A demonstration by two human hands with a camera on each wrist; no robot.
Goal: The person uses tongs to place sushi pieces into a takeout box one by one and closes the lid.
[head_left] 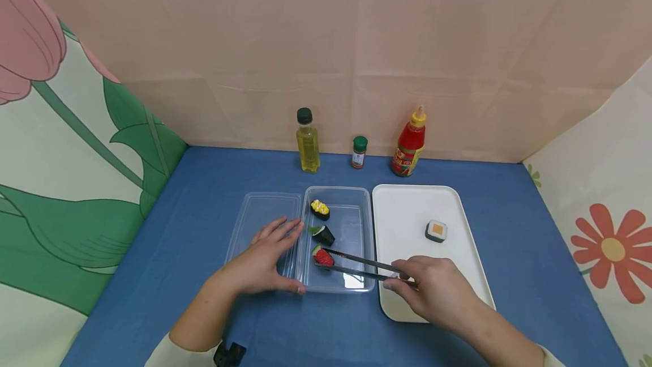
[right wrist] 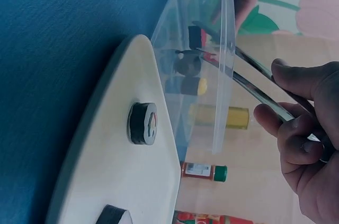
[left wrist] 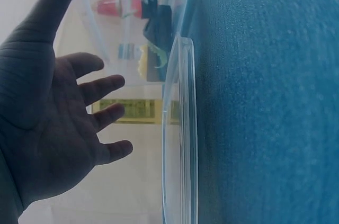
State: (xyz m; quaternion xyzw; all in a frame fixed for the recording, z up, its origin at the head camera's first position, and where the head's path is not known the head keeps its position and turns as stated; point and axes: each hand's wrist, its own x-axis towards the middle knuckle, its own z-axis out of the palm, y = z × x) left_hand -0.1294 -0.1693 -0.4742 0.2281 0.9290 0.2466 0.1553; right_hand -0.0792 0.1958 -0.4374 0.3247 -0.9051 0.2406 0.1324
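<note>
Three sushi pieces are seen inside the clear container (head_left: 356,225) on the blue tablecloth (head_left: 535,276): a yellow-topped piece (head_left: 320,209) at the far end, a dark piece with a green leaf (head_left: 323,235) in the middle, and a red-topped piece (head_left: 323,256) nearest the person. The red-topped piece is caught between the tips of the metal tongs (head_left: 364,267), which are pinched by the right hand (head_left: 433,290) — its fingers are curled round the handles, above the near part of the white tray (head_left: 407,208). The tongs reach over the container's right wall, as is also shown in the right wrist view.

The left hand (head_left: 265,259) is laid flat with fingers spread on the clear lid (head_left: 254,208), which lies just left of the container; the thumb is set at the container's near left corner. Nothing is gripped by it.

One more sushi piece with an orange centre (head_left: 436,231) is left on the white tray, well apart from the tongs. Along the back wall an oil bottle (head_left: 308,141), a small spice jar (head_left: 359,152) and a red sauce bottle (head_left: 410,144) are stood in a row.
</note>
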